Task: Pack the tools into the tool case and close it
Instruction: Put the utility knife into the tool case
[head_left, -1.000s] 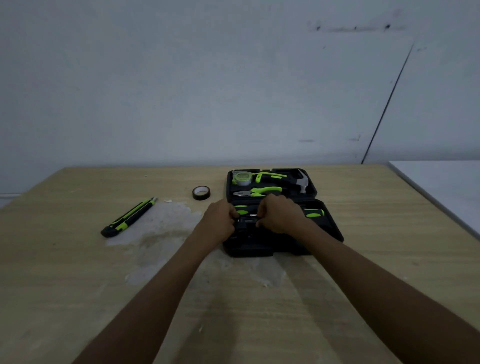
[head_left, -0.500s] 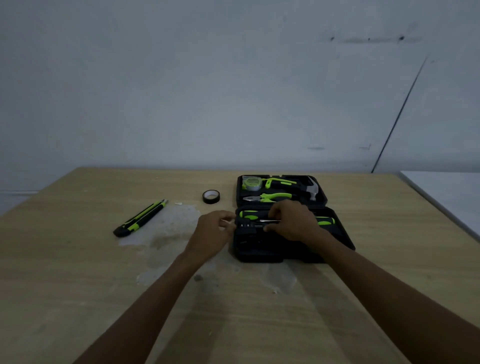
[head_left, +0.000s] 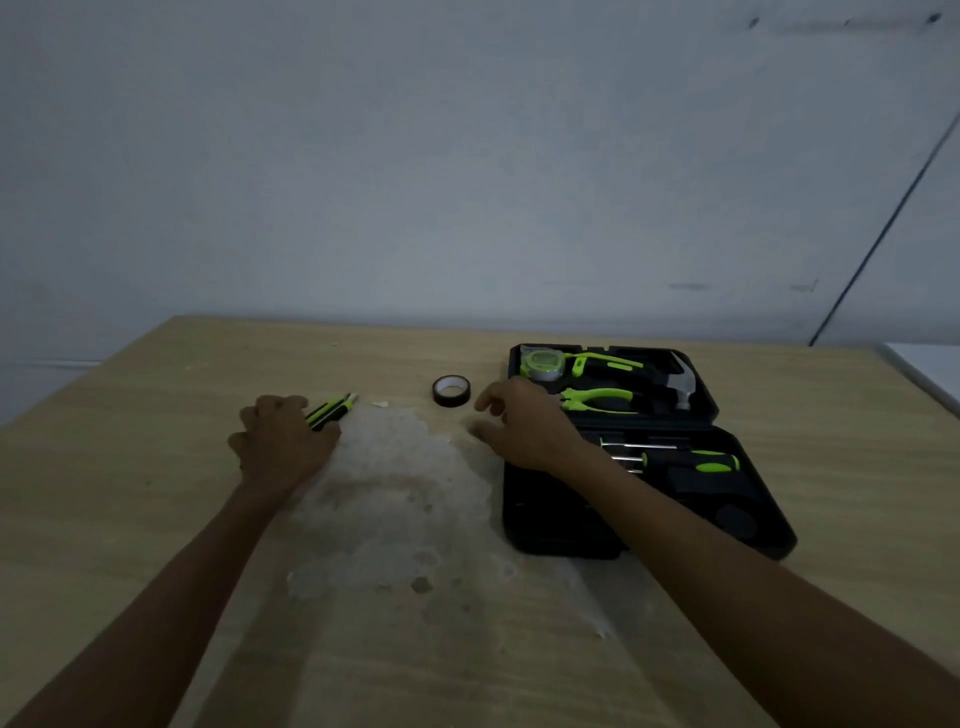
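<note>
An open black tool case (head_left: 753, 499) lies on the wooden table at the right. Its far half holds a tape measure (head_left: 543, 364), a hammer (head_left: 680, 384) and green-handled pliers (head_left: 597, 400). A green-handled screwdriver (head_left: 717, 461) and thin metal shafts lie in the near half. A black and green utility knife (head_left: 332, 410) lies left of centre; my left hand (head_left: 283, 441) is closed over its rear part, so only the tip shows. My right hand (head_left: 524, 426) hovers with fingers apart just right of a dark tape roll (head_left: 451, 391), holding nothing.
A pale, worn patch (head_left: 395, 493) spreads over the tabletop between my arms. A white surface (head_left: 930, 369) stands past the table's right edge. A grey wall runs behind the far edge.
Both hands have left the near half of the case. My left hand moved left onto the utility knife, and my right hand moved left toward the tape roll. The view turned left.
</note>
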